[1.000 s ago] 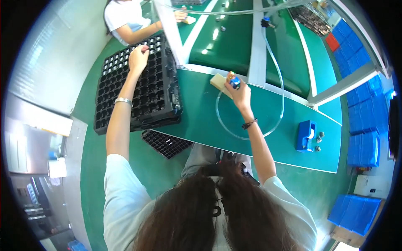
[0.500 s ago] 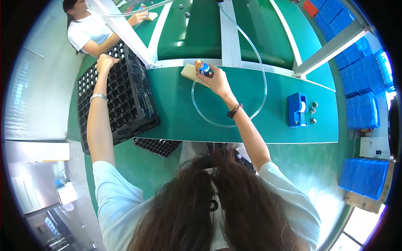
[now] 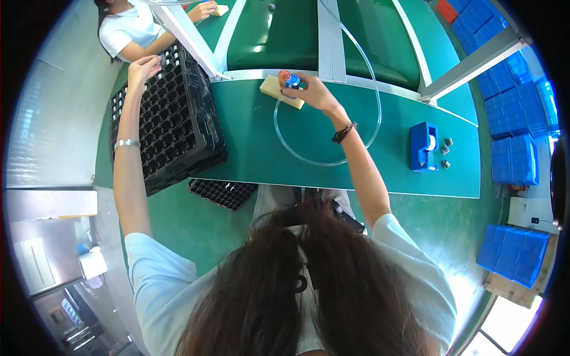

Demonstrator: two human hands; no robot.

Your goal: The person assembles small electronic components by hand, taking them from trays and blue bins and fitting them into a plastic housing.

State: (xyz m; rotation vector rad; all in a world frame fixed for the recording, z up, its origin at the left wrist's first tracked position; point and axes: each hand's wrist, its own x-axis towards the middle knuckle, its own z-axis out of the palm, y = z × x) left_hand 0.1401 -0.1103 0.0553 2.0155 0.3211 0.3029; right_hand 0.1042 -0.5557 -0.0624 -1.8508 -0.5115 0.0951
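My left hand (image 3: 143, 71) is over the far left part of a stack of black trays (image 3: 205, 121) with many small pockets. Its fingertips are pinched together, with a small dark bit at their tips that is too small to name. Several pockets near that hand hold small pale-topped parts. My right hand (image 3: 317, 94) grips a small blue bottle (image 3: 291, 82) with an orange top, tilted. Close below the bottle, a pale yellow foam block (image 3: 272, 87) lies on the green table (image 3: 249, 136); whether they touch, I cannot tell.
A clear hose (image 3: 300, 157) loops over the table around my right hand. A blue tape dispenser (image 3: 423, 148) stands at the right beside small metal parts (image 3: 446, 152). A white frame post (image 3: 190, 44) rises beside the trays. Another person (image 3: 127, 29) sits at the far left.
My left hand has shifted up and left over the trays, its fingers lifting from the pockets. The blue bottle stays in my right hand near the foam block. The view has shifted slightly.
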